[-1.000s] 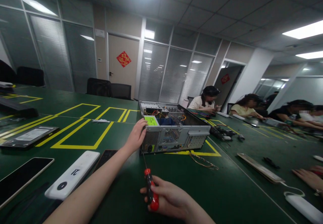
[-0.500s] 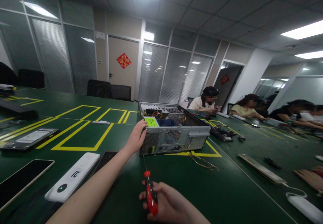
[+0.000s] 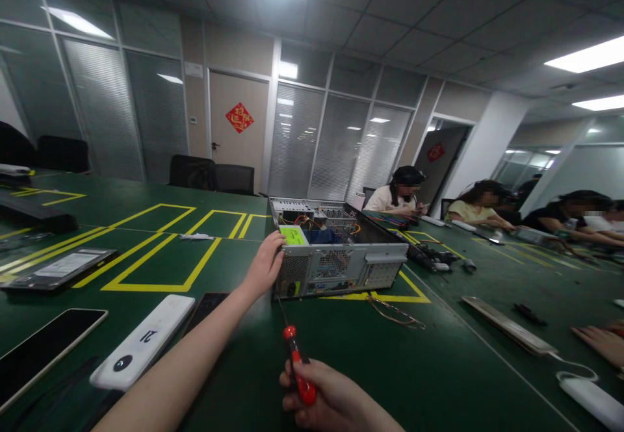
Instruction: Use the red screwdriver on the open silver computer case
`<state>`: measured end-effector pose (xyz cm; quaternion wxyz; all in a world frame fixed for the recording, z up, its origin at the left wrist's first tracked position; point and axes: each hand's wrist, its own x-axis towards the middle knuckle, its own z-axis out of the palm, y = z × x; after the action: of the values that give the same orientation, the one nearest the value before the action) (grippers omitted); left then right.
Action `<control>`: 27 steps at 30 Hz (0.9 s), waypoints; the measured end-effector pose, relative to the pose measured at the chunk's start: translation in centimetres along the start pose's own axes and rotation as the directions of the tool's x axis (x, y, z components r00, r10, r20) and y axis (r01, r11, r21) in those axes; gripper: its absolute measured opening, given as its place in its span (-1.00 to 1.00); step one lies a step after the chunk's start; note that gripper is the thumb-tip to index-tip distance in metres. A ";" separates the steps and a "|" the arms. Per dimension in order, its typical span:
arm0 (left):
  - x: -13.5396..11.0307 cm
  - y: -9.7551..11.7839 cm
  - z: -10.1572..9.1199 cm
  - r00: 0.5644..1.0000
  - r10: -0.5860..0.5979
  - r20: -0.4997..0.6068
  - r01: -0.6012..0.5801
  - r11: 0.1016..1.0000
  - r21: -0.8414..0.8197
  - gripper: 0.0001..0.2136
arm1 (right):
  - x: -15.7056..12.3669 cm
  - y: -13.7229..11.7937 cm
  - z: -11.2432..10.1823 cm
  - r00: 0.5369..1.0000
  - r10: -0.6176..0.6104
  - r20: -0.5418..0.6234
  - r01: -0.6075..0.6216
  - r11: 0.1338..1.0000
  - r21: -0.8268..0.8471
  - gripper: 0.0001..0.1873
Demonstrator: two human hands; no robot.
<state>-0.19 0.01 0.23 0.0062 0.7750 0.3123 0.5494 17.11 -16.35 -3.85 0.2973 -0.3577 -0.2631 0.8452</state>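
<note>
An open grey computer case lies on the green table, its rear panel facing me and wires showing inside. My left hand rests against the case's near left corner, fingers curled on the top edge. My right hand is closed round a red-handled screwdriver. The screwdriver's thin shaft points up and away, its tip close to the lower left of the rear panel.
A white device, a dark phone and a flat drive lie to the left among yellow floor-style markings. A loose wire, a flat panel and a white adapter lie right. Several seated people work at the far right; another person's hand rests nearby.
My right hand and the screwdriver shifted slightly right and lower in view. My left hand stays on the case corner.
</note>
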 end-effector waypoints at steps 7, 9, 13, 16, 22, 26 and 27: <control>0.0 0.0 0.0 1.000 0.000 -0.002 0.000 1.000 -0.003 -0.77 | -0.3 -0.5 0.3 0.974 0.055 0.221 -0.062 0.998 0.026 -0.57; 0.0 0.0 0.0 1.000 0.002 -0.003 -0.002 1.000 0.000 -0.77 | -0.4 -0.5 0.8 0.963 0.034 0.266 -0.033 0.999 -0.009 -0.56; 0.0 -0.2 0.1 1.000 0.013 -0.007 -0.013 1.000 0.008 -0.76 | -0.5 -0.2 1.2 0.974 -0.054 0.220 0.065 0.997 -0.042 -0.55; -0.1 -0.2 0.1 1.000 0.007 -0.002 -0.007 1.000 0.011 -0.76 | -0.4 -0.1 0.9 0.989 -0.067 0.133 0.068 0.998 -0.003 -0.51; 0.0 0.0 0.1 1.000 0.004 -0.008 -0.004 1.000 0.013 -0.76 | -0.5 0.0 0.6 0.995 -0.053 0.088 0.060 0.996 -0.072 -0.61; 0.0 0.1 0.1 1.000 0.007 -0.010 -0.006 1.000 0.014 -0.76 | -0.7 -0.1 0.7 0.990 -0.047 0.133 0.064 0.990 -0.128 -0.63; 0.0 0.1 0.1 1.000 0.007 -0.011 -0.007 1.000 0.016 -0.76 | -0.7 -0.2 0.8 0.989 -0.051 0.140 0.069 0.989 -0.132 -0.63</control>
<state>-0.10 -0.02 0.23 -0.0034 0.7731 0.3140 0.5511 16.98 -16.91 -2.89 0.2789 -0.3106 -0.3505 0.8384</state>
